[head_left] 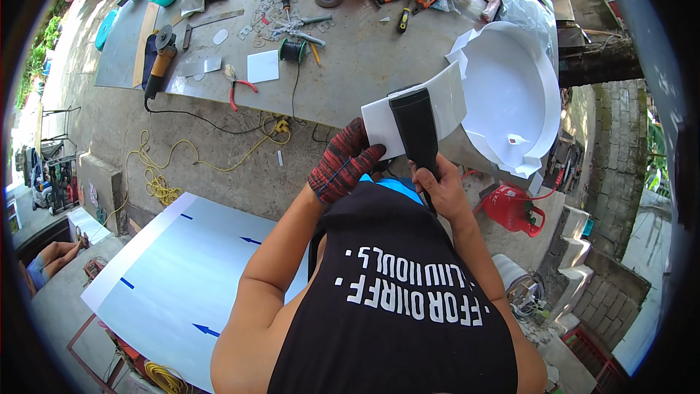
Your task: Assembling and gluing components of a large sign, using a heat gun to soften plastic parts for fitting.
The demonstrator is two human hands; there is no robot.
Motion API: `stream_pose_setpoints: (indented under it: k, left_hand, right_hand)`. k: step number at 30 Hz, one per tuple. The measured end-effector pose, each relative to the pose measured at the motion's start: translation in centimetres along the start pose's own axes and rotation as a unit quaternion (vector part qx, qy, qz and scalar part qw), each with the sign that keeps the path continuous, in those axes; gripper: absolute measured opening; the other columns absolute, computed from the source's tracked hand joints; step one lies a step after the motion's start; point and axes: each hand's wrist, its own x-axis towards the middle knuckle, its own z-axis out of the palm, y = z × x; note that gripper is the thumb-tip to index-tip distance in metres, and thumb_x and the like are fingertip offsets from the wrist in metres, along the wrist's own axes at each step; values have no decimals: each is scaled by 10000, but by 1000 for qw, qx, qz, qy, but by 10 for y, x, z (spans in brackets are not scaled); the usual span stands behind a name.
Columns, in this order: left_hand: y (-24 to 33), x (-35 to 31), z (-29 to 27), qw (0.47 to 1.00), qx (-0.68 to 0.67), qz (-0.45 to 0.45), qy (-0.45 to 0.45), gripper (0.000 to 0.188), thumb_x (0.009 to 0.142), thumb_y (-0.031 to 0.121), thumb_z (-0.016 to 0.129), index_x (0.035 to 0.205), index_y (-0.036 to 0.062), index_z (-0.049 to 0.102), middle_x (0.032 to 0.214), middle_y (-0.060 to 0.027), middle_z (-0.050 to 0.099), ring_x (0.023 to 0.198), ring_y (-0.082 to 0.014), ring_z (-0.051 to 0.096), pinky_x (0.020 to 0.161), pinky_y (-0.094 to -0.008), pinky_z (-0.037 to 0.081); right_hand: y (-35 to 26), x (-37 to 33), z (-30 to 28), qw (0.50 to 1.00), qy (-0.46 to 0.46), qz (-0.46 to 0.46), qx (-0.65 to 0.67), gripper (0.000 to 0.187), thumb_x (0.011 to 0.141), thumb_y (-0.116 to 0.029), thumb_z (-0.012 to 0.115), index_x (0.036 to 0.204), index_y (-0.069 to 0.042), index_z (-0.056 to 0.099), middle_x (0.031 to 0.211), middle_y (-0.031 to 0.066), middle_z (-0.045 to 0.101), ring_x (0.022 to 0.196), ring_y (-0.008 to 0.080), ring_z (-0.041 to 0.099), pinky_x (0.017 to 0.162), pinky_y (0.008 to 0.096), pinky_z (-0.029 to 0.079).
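Head view, only one there is. The left hand [343, 164], in a red-and-black knit glove, has its grip pinched on the lower left edge of a white plastic strip [445, 98], thumb on top. The strip sits out in front of the chest, over the near edge of the worktop [364, 66], and it's already curving up toward the big white tray-like form [510, 95] on the right; I can't tell if the two touch. The right hand [441, 190] is bare and wrapped tight around the handle of a black heat gun [417, 131], or something very like one, with the wide nozzle end lying across the middle of the strip. So both grips are closed, one on the strip, one on the tool.

My read: this is the softening and bending step, warming the strip so it follows a curve. The next move probably calls for sweeping the nozzle evenly rather than parking it in one spot, while the gloved hand keeps steady tension and stays clear of the hot end.

Other stuff: an angle grinder [159, 58] and red-handled pliers [240, 87] well off to the left on the worktop, a green wire spool [292, 49] behind them, a red can [514, 211] on the floor just right of the elbow, and a big pale sheet [182, 277] with blue arrows lower left.
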Motion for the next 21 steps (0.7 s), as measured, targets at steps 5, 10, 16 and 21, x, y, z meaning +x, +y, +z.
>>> stream_pose_setpoints:
  k: [5,10,16,21]
  left_hand:
    - [-2,-3,-1,1000,-6,-6,-3,468,990,66,622,1436,67,478,1333,-93,617,1183,-186,594,945,-365,565]
    - [-4,-5,1,1000,7,4,-6,510,982,71,636,1461,72,464,1341,-91,617,1192,-190,592,945,-367,564]
    - [-5,-8,1,1000,12,2,-8,516,980,70,637,1465,68,462,1341,-90,622,1190,-189,596,942,-363,559]
    - [-1,-11,5,1000,10,-11,-3,513,980,72,635,1463,63,462,1338,-90,623,1189,-186,598,945,-364,557]
  right_hand:
    - [1,-3,0,1000,-2,-3,-8,426,1009,-380,661,1169,12,611,832,7,603,698,68,541,652,224,449]
    - [1,-6,0,1000,0,-5,-8,398,1014,-359,656,1152,12,614,830,10,605,694,70,544,651,225,454]
    - [0,-9,1,1000,1,3,-6,351,1023,-311,645,1150,14,616,832,10,607,696,71,549,651,227,461]
    - [4,-11,0,1000,-1,3,3,350,1023,-305,645,1158,17,617,838,11,606,701,72,550,656,227,463]
